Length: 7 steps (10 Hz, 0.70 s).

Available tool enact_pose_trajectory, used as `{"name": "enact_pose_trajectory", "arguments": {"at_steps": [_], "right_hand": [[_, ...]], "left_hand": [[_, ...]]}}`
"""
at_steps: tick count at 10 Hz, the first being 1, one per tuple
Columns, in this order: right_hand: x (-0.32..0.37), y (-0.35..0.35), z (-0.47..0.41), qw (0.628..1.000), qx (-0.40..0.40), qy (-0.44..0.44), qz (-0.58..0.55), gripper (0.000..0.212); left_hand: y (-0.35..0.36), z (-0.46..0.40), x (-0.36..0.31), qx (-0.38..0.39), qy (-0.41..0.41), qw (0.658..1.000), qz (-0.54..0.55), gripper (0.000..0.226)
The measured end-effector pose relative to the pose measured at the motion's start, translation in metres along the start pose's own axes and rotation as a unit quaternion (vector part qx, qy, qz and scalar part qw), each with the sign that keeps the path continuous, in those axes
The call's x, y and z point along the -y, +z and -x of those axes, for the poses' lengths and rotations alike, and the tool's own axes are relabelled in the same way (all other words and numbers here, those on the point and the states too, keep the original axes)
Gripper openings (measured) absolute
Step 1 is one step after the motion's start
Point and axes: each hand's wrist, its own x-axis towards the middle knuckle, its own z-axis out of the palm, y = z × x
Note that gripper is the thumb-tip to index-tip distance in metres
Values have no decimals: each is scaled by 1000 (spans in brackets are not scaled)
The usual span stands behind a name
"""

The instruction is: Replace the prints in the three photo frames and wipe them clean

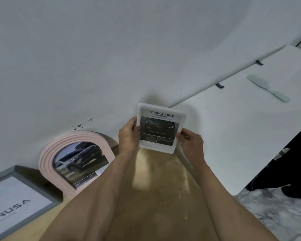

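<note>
**White frame going up against the wall, two-handed**

Both hands are on the white frame (161, 130) right now. The left hand (128, 134) grips its left edge, thumb on the front and fingers curled behind. The right hand (189, 139) pinches the lower right edge the same way. The frame is held upright near the wall (111, 58), above the far end of the wooden table (155, 188), print facing the camera. It reads "TOUGH & AGILE" over a dark car shot. Can't tell if the bottom edge is touching the table yet.

Looks to me like the step is standing this one up next to the other two. The pink frame (76, 160) with the arched top leans on the wall just to the left, and the grey frame (19, 202) is further left, both with prints in.

How I'd do it:
- Keep thumbs on the border, not the glazing, or you'll be wiping it again.
- Set the bottom edge down first, then tip the top back to the wall.
- Leave a gap from the pink one so they don't knock.
- Let go one hand at a time and check it doesn't slide on the wood.

There's a pale flat tool (268, 87) on the white surface (233, 127) to the right, well apart from all this.
</note>
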Motion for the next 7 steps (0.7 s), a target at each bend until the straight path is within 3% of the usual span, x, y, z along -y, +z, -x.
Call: {"name": "enact_pose_trajectory", "arguments": {"at_steps": [4,6,7], "right_hand": [[-13,3,20,992,89,6,93,17],[-12,10,32,994,64,11,88,17],[-8,15,40,997,48,19,55,27]], "left_hand": [[-23,43,31,3,-26,997,-70,36],[-28,47,25,1,-39,998,-52,34],[-27,54,21,-23,-54,997,-53,36]]}}
